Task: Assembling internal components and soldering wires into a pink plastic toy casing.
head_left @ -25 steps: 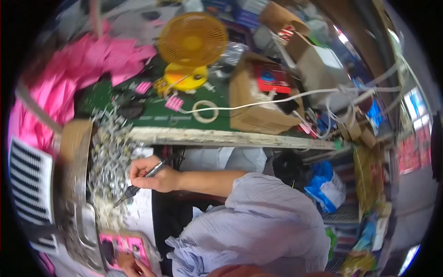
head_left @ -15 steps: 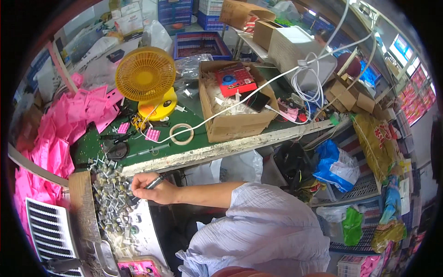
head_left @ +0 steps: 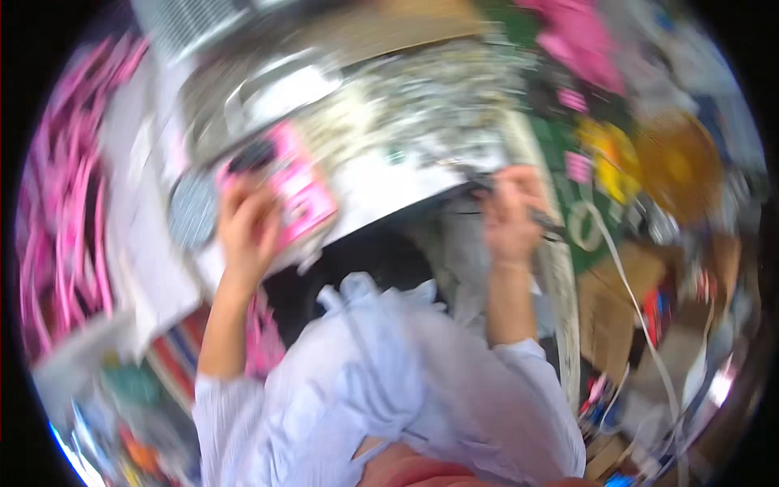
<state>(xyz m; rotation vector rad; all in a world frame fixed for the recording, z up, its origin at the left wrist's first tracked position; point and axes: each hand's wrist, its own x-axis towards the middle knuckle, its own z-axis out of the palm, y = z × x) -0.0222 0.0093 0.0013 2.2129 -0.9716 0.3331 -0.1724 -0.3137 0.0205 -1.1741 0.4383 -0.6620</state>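
Motion blurs the whole head view. My right hand (head_left: 513, 207) is closed round a dark pen-shaped tool (head_left: 545, 221), its other end pointing left over the white work surface (head_left: 369, 183). What kind of tool it is does not show. My left hand (head_left: 250, 217) is over the left edge of a pink panel (head_left: 302, 195), next to a dark rounded part (head_left: 253, 156) on it. The left fingers are smeared, and I cannot see whether they grip anything. Beyond the hands lies a spread of small metal-and-pale parts (head_left: 438, 101).
A silvery tray (head_left: 215, 101) and a brown board (head_left: 406, 28) lie at the far side. A grey round disc (head_left: 193, 209) sits left of the pink panel. On the right, a green bench (head_left: 560, 134) bears a yellow fan (head_left: 677, 166) and a cardboard box (head_left: 613, 308).
The view has swung left and down, onto the white surface and my lap. My left hand has come into view at the pink panel. My right hand still has the dark tool.
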